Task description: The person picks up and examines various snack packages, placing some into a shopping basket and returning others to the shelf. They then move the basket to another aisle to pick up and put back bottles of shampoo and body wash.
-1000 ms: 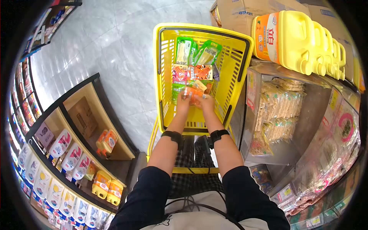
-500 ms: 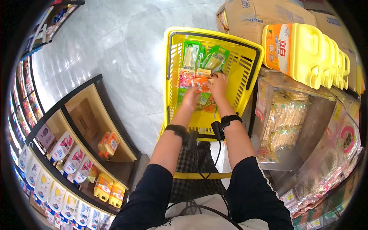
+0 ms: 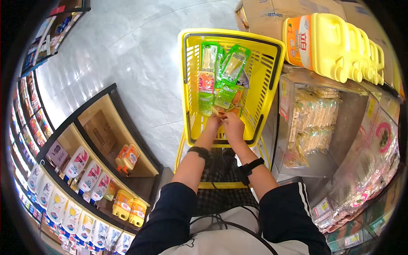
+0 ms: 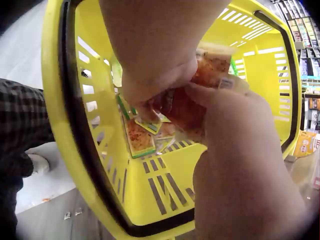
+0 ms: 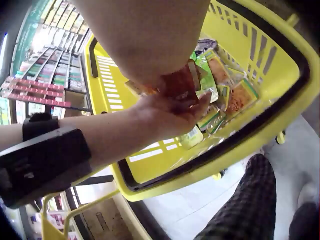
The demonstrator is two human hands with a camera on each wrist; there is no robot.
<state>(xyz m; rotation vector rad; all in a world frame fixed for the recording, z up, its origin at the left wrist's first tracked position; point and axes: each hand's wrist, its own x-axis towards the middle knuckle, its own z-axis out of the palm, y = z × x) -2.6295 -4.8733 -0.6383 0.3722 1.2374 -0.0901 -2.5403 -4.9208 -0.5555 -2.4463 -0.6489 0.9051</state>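
Both hands are low in the near end of a yellow shopping-cart basket point(image 3: 260, 91), close together. Between them is an orange-red food packet point(image 4: 187, 112), tilted so that the head view shows little of its face. My left hand point(image 3: 213, 122) grips its left side. My right hand point(image 3: 233, 127) pinches the other side with thumb and fingers. Just beyond the fingers lie a green packet point(image 3: 225, 96) and flat packets with orange contents point(image 5: 242, 99). Farther in are a pink-red packet point(image 3: 206, 81) and green packs with pale contents point(image 3: 235, 64), point(image 3: 209, 56).
Shelves with white bottles point(image 3: 77, 161) and small yellow jugs point(image 3: 123, 203) stand on the left. On the right are large yellow jugs point(image 3: 325, 42), cardboard boxes point(image 3: 272, 21) and a clear bin of bagged snacks point(image 3: 316, 119). Grey tiled floor point(image 3: 144, 55) lies ahead.
The hands reached farther into the basket with the orange-red packet, then drew back toward the body. The packet has turned more edge-on, and the green packet beyond the fingers has come into view.
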